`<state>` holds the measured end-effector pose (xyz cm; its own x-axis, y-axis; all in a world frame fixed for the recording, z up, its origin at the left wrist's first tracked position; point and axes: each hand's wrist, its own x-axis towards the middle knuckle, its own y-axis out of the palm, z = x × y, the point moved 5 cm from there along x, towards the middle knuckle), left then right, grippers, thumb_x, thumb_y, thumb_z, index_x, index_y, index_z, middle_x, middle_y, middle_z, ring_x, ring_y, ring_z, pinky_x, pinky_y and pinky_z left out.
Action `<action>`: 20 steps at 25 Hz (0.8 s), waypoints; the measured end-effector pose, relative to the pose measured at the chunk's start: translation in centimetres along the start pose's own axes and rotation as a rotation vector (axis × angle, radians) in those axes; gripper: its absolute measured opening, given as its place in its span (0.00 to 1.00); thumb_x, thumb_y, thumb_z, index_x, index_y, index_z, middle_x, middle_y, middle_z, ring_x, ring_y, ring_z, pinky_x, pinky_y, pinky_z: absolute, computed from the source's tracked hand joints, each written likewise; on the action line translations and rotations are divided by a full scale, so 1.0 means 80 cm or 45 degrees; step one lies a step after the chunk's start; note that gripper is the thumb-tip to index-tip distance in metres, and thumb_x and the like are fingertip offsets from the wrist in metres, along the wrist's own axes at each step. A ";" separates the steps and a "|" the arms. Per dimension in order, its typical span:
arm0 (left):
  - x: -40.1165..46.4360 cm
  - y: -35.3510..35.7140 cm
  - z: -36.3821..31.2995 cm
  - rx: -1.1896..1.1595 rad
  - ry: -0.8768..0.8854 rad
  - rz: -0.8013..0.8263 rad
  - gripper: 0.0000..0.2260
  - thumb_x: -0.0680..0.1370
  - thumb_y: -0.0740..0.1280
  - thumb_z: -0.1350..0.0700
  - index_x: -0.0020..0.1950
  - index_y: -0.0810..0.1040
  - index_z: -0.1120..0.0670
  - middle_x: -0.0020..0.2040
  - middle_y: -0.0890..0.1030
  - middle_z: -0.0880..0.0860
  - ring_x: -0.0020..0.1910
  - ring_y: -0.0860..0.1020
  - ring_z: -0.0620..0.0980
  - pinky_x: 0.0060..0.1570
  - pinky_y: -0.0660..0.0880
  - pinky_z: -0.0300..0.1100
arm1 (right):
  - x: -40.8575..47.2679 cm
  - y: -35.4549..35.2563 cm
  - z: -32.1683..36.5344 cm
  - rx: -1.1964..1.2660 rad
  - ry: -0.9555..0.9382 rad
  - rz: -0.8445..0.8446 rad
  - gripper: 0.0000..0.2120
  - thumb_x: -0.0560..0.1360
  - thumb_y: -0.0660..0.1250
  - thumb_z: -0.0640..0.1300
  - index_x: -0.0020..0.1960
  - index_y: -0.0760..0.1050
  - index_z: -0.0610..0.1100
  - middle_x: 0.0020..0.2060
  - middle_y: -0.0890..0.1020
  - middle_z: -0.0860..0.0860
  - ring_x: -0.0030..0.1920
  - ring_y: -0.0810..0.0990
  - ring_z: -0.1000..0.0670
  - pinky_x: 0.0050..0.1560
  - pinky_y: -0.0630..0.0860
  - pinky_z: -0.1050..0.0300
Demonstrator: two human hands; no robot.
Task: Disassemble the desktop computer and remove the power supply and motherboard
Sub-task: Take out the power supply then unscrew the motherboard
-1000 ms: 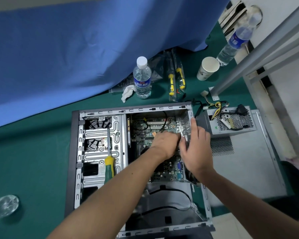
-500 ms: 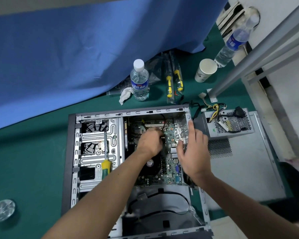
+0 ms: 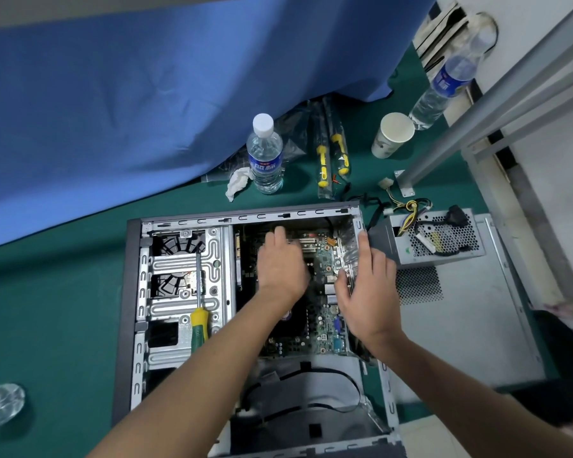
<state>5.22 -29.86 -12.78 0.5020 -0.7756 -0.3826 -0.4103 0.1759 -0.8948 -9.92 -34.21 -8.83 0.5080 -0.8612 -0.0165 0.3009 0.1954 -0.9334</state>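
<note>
The open desktop case (image 3: 131, 292) lies flat on the green mat. Its green motherboard (image 3: 321, 328) sits inside, right of the metal drive cage (image 3: 186, 269). My left hand (image 3: 280, 262) lies over the upper part of the board, fingers reaching toward the far slots; what the fingertips touch is hidden. My right hand (image 3: 369, 285) holds the case's rear wall (image 3: 353, 246), thumb inside and fingers outside. The grey power supply (image 3: 440, 238) with its cable bundle lies outside the case on the removed side panel (image 3: 460, 328).
A yellow-green screwdriver (image 3: 200, 325) rests on the drive cage. Beyond the case stand a water bottle (image 3: 264, 157), a tissue (image 3: 237, 183), bagged screwdrivers (image 3: 331, 160), a paper cup (image 3: 392, 135) and a second bottle (image 3: 447, 84). A blue cloth (image 3: 146, 94) hangs behind; a metal frame (image 3: 497, 100) crosses at right.
My left hand slid from the board's right middle, near my right hand, up and left toward the far slots. My right hand stayed on the rear wall.
</note>
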 end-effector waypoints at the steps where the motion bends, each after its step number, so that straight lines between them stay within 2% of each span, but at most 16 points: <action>1: -0.008 0.004 0.012 0.128 -0.031 0.011 0.09 0.74 0.68 0.57 0.53 0.80 0.57 0.63 0.70 0.58 0.62 0.66 0.57 0.61 0.68 0.50 | 0.000 0.000 0.000 -0.002 0.002 0.007 0.34 0.77 0.65 0.46 0.78 0.56 0.39 0.58 0.74 0.42 0.56 0.70 0.42 0.60 0.73 0.44; 3: -0.015 0.011 0.025 0.232 -0.082 0.110 0.09 0.76 0.66 0.58 0.55 0.79 0.57 0.65 0.71 0.57 0.63 0.66 0.56 0.63 0.67 0.49 | 0.000 0.000 0.000 -0.008 0.008 0.005 0.34 0.77 0.64 0.46 0.78 0.56 0.39 0.58 0.74 0.42 0.56 0.70 0.42 0.59 0.73 0.44; 6: -0.008 0.004 0.018 0.323 0.051 -0.030 0.15 0.78 0.61 0.54 0.62 0.74 0.59 0.63 0.71 0.57 0.60 0.66 0.56 0.59 0.69 0.47 | -0.001 -0.002 0.002 0.006 0.007 -0.004 0.34 0.76 0.65 0.46 0.78 0.57 0.38 0.57 0.75 0.41 0.56 0.70 0.42 0.58 0.74 0.44; 9: -0.011 -0.009 0.023 0.230 0.014 -0.146 0.11 0.77 0.62 0.56 0.56 0.75 0.58 0.60 0.66 0.56 0.57 0.63 0.54 0.57 0.67 0.47 | 0.000 -0.001 0.001 -0.009 0.003 0.008 0.33 0.77 0.64 0.46 0.78 0.56 0.38 0.57 0.74 0.42 0.56 0.70 0.43 0.59 0.73 0.45; 11: -0.017 -0.011 0.020 0.141 0.085 -0.165 0.08 0.74 0.66 0.57 0.53 0.76 0.57 0.54 0.64 0.53 0.52 0.63 0.52 0.54 0.68 0.45 | -0.001 0.000 0.001 -0.010 0.004 0.009 0.32 0.78 0.63 0.46 0.78 0.56 0.38 0.57 0.74 0.42 0.56 0.70 0.43 0.59 0.73 0.45; 13: -0.026 0.000 -0.003 -0.064 0.288 -0.046 0.14 0.72 0.69 0.60 0.58 0.75 0.57 0.50 0.64 0.51 0.51 0.66 0.50 0.54 0.72 0.44 | 0.001 -0.001 0.001 0.017 0.018 0.005 0.29 0.80 0.61 0.47 0.77 0.57 0.38 0.56 0.75 0.42 0.55 0.70 0.42 0.58 0.72 0.44; 14: -0.030 0.010 -0.018 -0.201 0.360 0.104 0.19 0.72 0.69 0.61 0.63 0.73 0.57 0.50 0.67 0.51 0.53 0.69 0.52 0.58 0.73 0.46 | 0.001 -0.001 0.000 0.025 0.028 0.004 0.28 0.81 0.59 0.47 0.77 0.58 0.38 0.56 0.75 0.41 0.55 0.70 0.42 0.57 0.73 0.44; 16: -0.027 0.035 -0.044 -0.289 0.378 0.389 0.27 0.74 0.69 0.61 0.72 0.68 0.53 0.59 0.72 0.55 0.62 0.69 0.56 0.66 0.69 0.50 | 0.001 0.000 0.000 0.022 0.040 0.006 0.26 0.81 0.56 0.47 0.77 0.59 0.38 0.56 0.75 0.40 0.54 0.71 0.41 0.56 0.73 0.43; 18: -0.015 0.047 -0.062 -0.179 0.412 0.424 0.24 0.76 0.69 0.58 0.71 0.71 0.51 0.66 0.72 0.55 0.65 0.67 0.57 0.67 0.67 0.54 | 0.002 0.000 0.000 0.011 0.048 0.004 0.26 0.81 0.55 0.46 0.77 0.60 0.38 0.56 0.75 0.40 0.54 0.71 0.41 0.55 0.73 0.44; 20: -0.009 0.054 -0.073 -0.103 0.478 0.369 0.15 0.77 0.67 0.57 0.64 0.76 0.52 0.64 0.74 0.54 0.64 0.67 0.56 0.65 0.66 0.54 | 0.002 0.000 -0.001 0.007 0.051 -0.001 0.25 0.81 0.56 0.46 0.76 0.60 0.38 0.56 0.75 0.41 0.54 0.71 0.41 0.55 0.73 0.44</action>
<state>-1.36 -32.06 -15.03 0.0544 -0.8695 -0.4909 -0.5583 0.3811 -0.7370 -9.92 -34.39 -8.87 0.4748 -0.8796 -0.0302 0.3061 0.1972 -0.9314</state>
